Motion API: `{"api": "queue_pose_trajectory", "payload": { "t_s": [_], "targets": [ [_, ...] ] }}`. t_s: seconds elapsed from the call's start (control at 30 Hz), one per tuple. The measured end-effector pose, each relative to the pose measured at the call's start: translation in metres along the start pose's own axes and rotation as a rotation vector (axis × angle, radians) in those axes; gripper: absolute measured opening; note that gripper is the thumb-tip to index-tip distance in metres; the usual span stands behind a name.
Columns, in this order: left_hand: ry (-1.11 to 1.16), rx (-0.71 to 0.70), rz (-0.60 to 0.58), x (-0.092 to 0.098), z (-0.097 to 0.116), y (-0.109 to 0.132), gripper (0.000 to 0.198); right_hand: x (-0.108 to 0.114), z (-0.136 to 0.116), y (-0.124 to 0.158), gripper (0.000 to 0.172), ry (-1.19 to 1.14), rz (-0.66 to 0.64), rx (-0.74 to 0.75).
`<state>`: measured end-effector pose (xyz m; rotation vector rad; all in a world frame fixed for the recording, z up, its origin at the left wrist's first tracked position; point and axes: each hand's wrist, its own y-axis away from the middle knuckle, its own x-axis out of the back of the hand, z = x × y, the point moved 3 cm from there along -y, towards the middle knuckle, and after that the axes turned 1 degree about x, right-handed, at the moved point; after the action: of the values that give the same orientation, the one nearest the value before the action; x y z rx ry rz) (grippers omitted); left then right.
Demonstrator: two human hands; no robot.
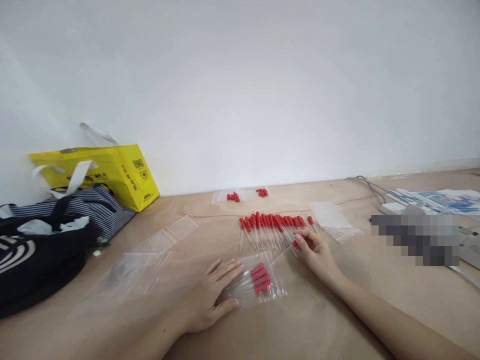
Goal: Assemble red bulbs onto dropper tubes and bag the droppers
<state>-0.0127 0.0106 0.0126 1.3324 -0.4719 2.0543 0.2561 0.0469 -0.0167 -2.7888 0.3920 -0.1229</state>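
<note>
My left hand (215,295) lies with its fingers spread, its fingertips and thumb resting on the left end of a clear zip bag (277,292). Inside that bag are several red-bulbed glass droppers (261,276), side by side with their bulbs to the right. My right hand (313,250) pinches one dropper (294,244) by its red bulb, and its thin tube slants down left toward the bag's upper right corner. Beyond both hands stretches a row of loose droppers (268,232), red bulbs pointing away from me and tubes toward me.
Flat clear zip bags (123,275) overlap at the left, and another plastic bag (333,220) lies right of the row. Loose red bulbs (233,197) sit on plastic by the wall. A yellow bag (131,175) and a black bag (41,265) stand left; papers (442,200) lie right.
</note>
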Motion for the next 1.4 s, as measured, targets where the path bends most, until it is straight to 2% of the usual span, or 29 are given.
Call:
{"api": "queue_pose_trajectory", "payload": {
  "t_s": [0.27,0.37,0.6,0.73,0.87,0.93,1.17,1.4],
  "targets": [
    [-0.014,0.023,-0.014,0.001,0.003,0.0,0.059,-0.008,0.007,0.005,0.037,-0.027,0.057,-0.048],
    [-0.018,0.029,-0.017,0.002,0.004,-0.001,0.06,-0.018,0.006,0.011,0.039,-0.12,-0.036,-0.112],
    [-0.042,0.038,-0.003,0.001,0.003,0.001,0.061,-0.04,-0.001,0.026,0.044,-0.359,-0.361,-0.272],
    [-0.046,0.015,0.022,0.0,0.003,0.001,0.06,-0.04,0.002,0.022,0.037,-0.386,-0.379,-0.345],
    [-0.07,-0.011,0.006,-0.003,0.0,0.0,0.061,-0.035,0.002,0.015,0.038,-0.337,-0.291,-0.325],
    [-0.078,-0.021,0.004,-0.004,-0.002,0.0,0.062,-0.036,0.0,0.015,0.039,-0.288,-0.303,-0.304],
    [-0.096,-0.034,0.045,-0.002,0.002,0.001,0.063,-0.062,-0.005,0.025,0.043,-0.272,-0.57,-0.314],
    [-0.1,-0.04,0.06,-0.001,0.003,0.001,0.064,-0.067,-0.004,0.022,0.038,-0.194,-0.723,-0.228]
  ]
}}
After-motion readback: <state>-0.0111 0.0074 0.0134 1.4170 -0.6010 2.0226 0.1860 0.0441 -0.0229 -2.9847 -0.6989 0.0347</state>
